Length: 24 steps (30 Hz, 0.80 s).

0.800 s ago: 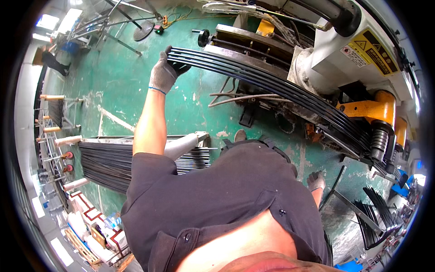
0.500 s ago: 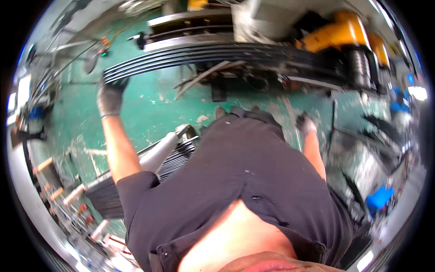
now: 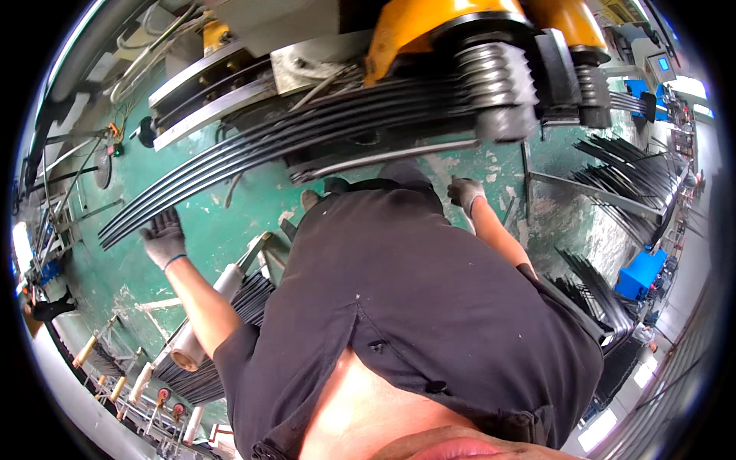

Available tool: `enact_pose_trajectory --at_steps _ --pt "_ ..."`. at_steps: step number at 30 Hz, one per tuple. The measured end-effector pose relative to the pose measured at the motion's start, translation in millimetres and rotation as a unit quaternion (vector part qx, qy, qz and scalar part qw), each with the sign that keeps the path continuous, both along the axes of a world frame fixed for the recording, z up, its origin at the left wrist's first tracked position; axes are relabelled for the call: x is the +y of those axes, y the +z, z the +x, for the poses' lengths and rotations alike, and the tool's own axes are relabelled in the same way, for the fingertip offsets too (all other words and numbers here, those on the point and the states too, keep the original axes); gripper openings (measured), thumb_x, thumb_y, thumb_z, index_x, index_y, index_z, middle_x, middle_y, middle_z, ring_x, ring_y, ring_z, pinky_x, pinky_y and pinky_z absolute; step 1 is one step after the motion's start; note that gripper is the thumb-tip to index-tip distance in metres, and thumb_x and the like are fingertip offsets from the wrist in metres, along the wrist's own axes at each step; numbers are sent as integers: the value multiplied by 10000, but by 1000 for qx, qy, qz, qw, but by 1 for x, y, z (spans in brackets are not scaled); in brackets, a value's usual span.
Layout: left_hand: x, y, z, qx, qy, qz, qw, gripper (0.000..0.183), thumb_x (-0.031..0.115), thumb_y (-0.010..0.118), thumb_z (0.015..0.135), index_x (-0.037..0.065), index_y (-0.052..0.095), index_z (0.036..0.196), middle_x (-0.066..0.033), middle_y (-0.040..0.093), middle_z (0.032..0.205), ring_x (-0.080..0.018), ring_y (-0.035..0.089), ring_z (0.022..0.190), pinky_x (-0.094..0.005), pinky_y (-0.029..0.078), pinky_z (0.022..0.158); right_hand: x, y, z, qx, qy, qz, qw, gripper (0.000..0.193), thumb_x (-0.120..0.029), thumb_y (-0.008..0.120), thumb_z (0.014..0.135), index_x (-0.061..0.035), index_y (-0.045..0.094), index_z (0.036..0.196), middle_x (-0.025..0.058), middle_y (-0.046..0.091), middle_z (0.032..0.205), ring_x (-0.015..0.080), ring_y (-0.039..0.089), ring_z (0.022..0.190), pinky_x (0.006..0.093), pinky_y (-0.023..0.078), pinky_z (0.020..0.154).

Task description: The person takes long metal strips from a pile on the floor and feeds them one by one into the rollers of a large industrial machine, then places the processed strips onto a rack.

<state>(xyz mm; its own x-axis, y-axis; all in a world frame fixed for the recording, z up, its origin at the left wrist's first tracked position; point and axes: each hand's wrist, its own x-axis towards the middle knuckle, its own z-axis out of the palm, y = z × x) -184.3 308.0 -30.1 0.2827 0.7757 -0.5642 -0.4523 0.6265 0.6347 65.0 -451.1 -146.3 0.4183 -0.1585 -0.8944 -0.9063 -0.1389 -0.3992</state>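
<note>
Several long black bars [image 3: 253,149], thin and side by side, run from the far left into a machine with ribbed metal screw rollers [image 3: 497,88] under orange housings. Their free ends stick out over the floor at the left. Just beneath those ends is my left hand [image 3: 164,236] in a grey glove with dark fingers. Its fingers are stretched and apart, next to the lowest bar; whether they touch it I cannot tell. Beside my body, well away from the bars, my right hand [image 3: 466,193] hangs in a similar glove. Its fingers are curled, with nothing showing in them.
Black strips lie on a rack [image 3: 629,192] at the right, with a blue bin [image 3: 641,274] near it. By my left elbow stand a pale roller [image 3: 205,326] and another pile of dark strips [image 3: 249,299]. The green floor [image 3: 107,287] has worn patches.
My left hand, earlier at the bar ends with its fingers against them, is now spread below them. The view has shifted, bringing the orange housings and rollers nearer the middle.
</note>
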Motion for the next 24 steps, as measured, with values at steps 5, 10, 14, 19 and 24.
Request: enact_pose_trajectory --at_steps 5,10,14,19,24 --pt "-183 -156 40 -115 -149 -170 967 404 316 506 1050 33 642 1305 -159 655 1364 -334 597 1291 -554 471 1088 -74 -29 117 -4 291 -156 944 323 -341 693 982 -28 729 1053 33 707 846 188 633 664 380 499 614" --pt "-294 -132 113 -37 -209 -228 950 407 334 467 1061 98 610 1361 -100 598 1453 -290 524 1371 -512 403 1160 -84 -22 174 -107 188 -62 974 292 -331 702 969 -39 708 990 27 676 797 164 612 645 341 478 592" --pt "-293 -117 128 -16 -222 -229 948 416 348 436 1070 151 583 1405 -53 552 1523 -254 465 1435 -478 349 1218 -80 -19 166 -141 172 -54 973 271 -339 703 969 -70 689 939 1 660 773 137 601 627 312 447 546" --pt "-260 -138 126 214 -451 262 826 366 336 450 1065 188 605 1362 -41 594 1456 -247 513 1376 -452 376 1203 -99 -13 93 -89 158 -28 983 267 -302 716 963 -38 684 988 25 672 816 140 604 639 311 442 546" --pt "-282 -97 152 129 -502 306 799 411 350 471 1062 164 572 1414 -89 597 1425 -263 556 1311 -486 441 1120 -100 6 -16 -28 64 -63 996 302 -295 685 1007 -8 657 1096 43 679 843 149 610 665 316 455 575"
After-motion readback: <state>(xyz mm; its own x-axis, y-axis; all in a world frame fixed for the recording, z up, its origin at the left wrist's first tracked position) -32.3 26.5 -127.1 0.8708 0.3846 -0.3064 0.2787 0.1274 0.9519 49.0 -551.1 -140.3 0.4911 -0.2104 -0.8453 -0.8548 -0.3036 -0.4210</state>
